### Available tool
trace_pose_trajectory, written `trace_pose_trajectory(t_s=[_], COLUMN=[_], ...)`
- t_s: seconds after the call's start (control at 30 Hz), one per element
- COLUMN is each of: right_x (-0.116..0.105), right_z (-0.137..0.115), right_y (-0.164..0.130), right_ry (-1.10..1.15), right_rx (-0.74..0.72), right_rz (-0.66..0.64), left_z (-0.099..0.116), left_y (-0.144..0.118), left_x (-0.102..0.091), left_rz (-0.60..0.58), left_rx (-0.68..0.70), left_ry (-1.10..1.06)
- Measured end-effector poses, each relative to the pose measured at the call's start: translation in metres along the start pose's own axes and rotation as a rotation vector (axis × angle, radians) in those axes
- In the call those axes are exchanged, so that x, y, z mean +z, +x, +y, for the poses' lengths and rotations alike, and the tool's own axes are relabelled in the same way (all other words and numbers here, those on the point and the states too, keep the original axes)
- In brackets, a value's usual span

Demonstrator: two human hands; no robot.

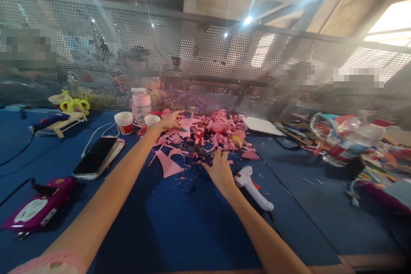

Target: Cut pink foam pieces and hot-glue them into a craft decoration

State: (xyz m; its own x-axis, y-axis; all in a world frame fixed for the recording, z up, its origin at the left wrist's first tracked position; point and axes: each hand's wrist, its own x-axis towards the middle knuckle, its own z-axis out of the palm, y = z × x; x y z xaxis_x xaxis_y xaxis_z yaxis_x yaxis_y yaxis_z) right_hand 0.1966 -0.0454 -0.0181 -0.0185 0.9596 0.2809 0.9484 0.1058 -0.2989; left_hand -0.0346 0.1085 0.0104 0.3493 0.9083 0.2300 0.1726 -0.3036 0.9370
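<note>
Blue table (180, 222), both hands (170, 120) outstretched into pink scraps (212, 130)

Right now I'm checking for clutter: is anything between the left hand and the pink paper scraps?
Nothing visible. The left hand already rests on the near-left edge of the pink paper scraps; two small cups stand off to its left, out of the way.

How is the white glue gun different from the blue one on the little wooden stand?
The white glue gun lies flat on the blue table, just beside the right hand. The blue glue gun rests raised on a wooden stand, far off to the left. Both have cords.
</note>
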Motion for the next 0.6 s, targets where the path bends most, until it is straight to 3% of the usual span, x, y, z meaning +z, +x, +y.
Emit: trace_pose_trajectory(t_s=[0.17,0.33,0.43,0.6], right_x=[-0.003,-0.003,-0.001,0.000], right_z=[0.001,0.004,0.006,0.006], right_y=[0.002,0.004,0.005,0.005], right_ry=[-0.075,-0.101,-0.087,-0.066], right_rx=[0.019,0.025,0.024,0.002], right_rz=[0.031,0.053,0.046,0.038], left_z=[0.005,0.015,0.027,0.056], left_y=[-0.001,-0.004,-0.008,-0.025], left_x=[-0.007,-0.011,-0.013,-0.017], left_rz=[-0.002,-0.135,-0.215,-0.179], left_rx=[-0.024,0.001,0.017,0.089], left_ry=[0.066,0.108,0.168,0.337])
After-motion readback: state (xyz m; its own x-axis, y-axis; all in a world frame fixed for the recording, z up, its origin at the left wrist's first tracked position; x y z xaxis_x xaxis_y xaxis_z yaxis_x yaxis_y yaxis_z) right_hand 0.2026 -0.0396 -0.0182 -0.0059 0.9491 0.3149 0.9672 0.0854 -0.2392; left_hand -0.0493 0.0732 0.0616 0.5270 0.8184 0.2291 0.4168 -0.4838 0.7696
